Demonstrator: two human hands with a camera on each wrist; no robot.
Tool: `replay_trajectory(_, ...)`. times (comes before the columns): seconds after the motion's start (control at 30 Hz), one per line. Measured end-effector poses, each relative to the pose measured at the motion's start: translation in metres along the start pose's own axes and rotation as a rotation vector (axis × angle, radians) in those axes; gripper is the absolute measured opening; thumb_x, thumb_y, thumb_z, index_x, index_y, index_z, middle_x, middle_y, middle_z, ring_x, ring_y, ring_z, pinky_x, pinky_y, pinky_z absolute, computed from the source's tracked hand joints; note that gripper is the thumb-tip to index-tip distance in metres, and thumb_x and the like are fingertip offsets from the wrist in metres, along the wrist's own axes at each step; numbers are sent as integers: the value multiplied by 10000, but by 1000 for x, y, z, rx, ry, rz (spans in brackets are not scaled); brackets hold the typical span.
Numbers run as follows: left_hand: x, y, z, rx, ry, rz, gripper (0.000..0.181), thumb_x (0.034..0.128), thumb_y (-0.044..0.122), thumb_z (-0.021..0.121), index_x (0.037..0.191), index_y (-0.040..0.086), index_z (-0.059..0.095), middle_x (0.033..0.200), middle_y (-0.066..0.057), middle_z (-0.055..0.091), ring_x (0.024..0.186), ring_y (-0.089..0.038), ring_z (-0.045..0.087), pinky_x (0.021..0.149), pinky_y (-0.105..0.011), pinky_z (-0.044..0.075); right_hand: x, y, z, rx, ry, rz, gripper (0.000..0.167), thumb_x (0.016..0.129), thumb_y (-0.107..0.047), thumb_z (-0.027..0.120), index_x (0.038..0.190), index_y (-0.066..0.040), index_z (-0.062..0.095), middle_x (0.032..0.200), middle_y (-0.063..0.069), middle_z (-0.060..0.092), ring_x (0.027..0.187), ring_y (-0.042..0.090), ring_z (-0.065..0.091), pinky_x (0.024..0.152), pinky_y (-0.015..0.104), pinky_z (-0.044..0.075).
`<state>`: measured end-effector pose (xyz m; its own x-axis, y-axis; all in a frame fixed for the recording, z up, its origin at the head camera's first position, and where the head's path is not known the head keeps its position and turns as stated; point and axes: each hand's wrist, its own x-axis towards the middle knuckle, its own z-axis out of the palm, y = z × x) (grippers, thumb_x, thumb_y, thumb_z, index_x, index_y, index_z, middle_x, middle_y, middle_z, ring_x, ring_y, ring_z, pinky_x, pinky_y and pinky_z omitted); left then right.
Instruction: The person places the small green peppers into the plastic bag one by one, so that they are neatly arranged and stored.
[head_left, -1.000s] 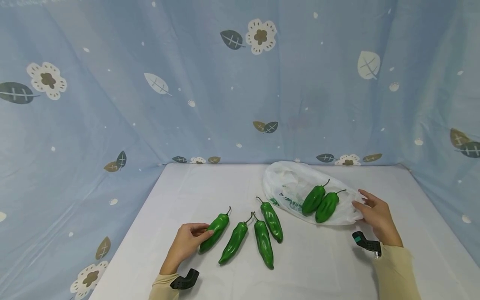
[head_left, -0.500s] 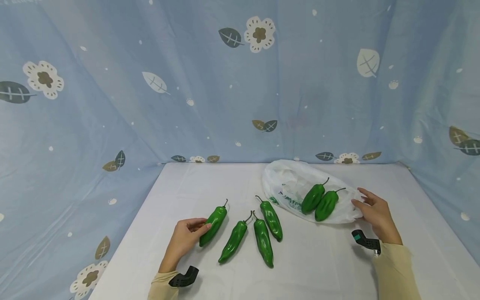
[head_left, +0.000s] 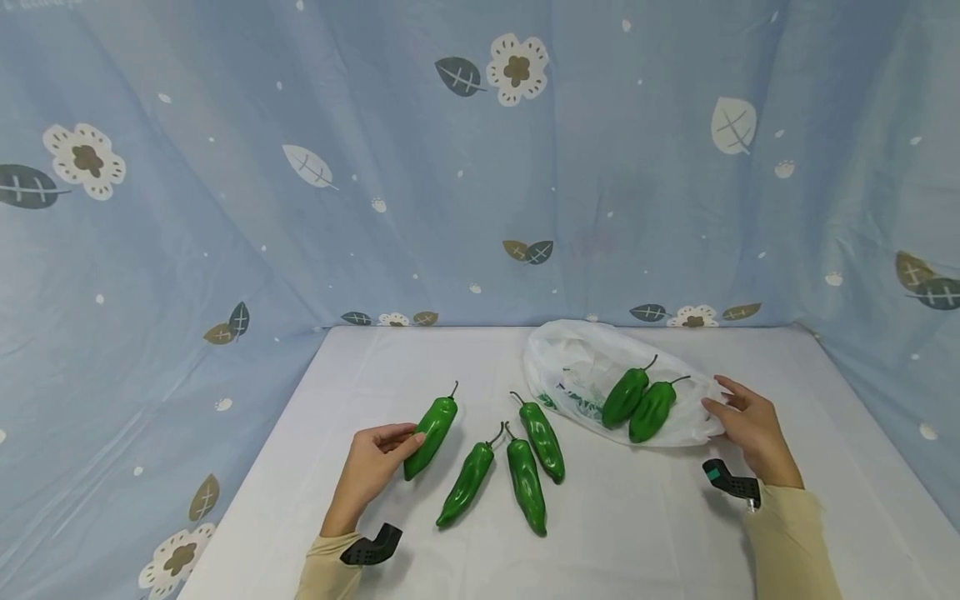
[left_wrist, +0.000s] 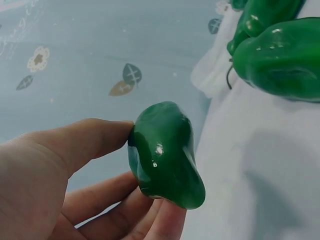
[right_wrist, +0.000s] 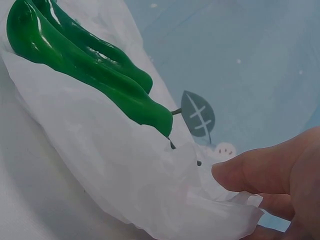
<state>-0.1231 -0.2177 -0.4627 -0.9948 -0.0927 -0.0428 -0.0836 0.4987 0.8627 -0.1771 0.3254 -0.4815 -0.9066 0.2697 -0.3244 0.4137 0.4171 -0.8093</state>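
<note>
Between the thumb and fingers of my left hand is a glossy green chili pepper, its stem pointing away; the left wrist view shows this pepper end-on, lifted off the table. My right hand holds the edge of a white plastic bag. In the right wrist view, the thumb lies over the bag's edge and the fingers are partly hidden behind it. Two green peppers, a left one and a right one, lie on the bag side by side.
Three more green peppers lie on the white table between the hands: a left one, a middle one and a far one. A blue patterned curtain hangs behind the table and along its sides.
My left hand has lifted its pepper from the table and moved it slightly away from me. The right hand and the bag have stayed in place.
</note>
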Motion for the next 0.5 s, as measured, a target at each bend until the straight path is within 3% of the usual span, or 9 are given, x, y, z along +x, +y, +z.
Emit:
replay_trajectory(0.23, 1, 5, 2, -27, -10, 38, 349, 921, 306, 801, 1185, 79, 781, 1087, -95, 792, 991, -156, 742, 811, -206, 565, -1, 4, -1, 7, -24, -56, 696, 1065, -301, 522, 1646, -65, 221, 1614, 397, 236, 1261, 404, 509, 661, 154, 525)
replay_trajectory(0.5, 2, 13, 2, -44, -10, 33, 333, 921, 298, 802, 1186, 97, 783, 1081, -79, 792, 982, -130, 741, 829, -209, 567, -3, 2, 0, 12, -8, -72, 691, 1058, -298, 532, 1638, -52, 248, 1596, 394, 262, 1193, 361, 534, 661, 178, 549)
